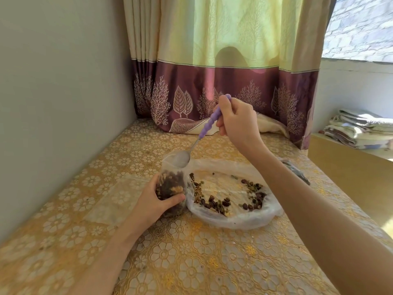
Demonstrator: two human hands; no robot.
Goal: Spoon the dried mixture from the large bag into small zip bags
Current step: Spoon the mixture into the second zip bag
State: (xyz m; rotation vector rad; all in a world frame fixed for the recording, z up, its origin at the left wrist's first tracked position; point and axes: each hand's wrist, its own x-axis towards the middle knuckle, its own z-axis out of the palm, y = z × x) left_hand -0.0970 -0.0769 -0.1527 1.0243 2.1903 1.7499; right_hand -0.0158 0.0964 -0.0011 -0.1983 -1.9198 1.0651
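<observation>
Your left hand (156, 202) gripped filled small zip bag (171, 189) upright on desk (191, 262), beside large bag (231, 201). Your right hand (236, 122) held purple-handled spoon (204, 133), bowl at bag mouth.

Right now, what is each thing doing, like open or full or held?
Small zip bag: upright, mouth open, mostly full, held by left hand.
Spoon: gripped by right hand, bowl at the bag's mouth.
Large bag: lying open, nearly empty.
Curtain: drawn shut.

A home: drawn patterned curtain (223, 60), floral tablecloth (191, 262), folded linens (359, 128).
</observation>
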